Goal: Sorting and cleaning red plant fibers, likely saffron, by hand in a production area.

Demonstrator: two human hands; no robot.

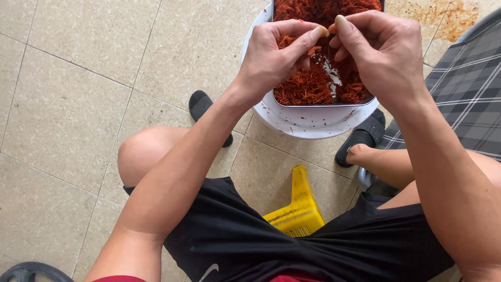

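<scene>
My left hand and my right hand meet above a metal tray filled with red-orange shredded strands. Both hands pinch a small clump of the same strands between thumbs and fingertips, left thumb tip nearly touching the right index finger. The tray rests on a round white basin on the tiled floor. Part of the tray's bare metal bottom shows between the hands.
I sit on a low yellow plastic stool, knees apart, in black shorts. Black slippers are on both feet, beside the basin. A grey plaid cloth lies at the right. A dark round object is at bottom left.
</scene>
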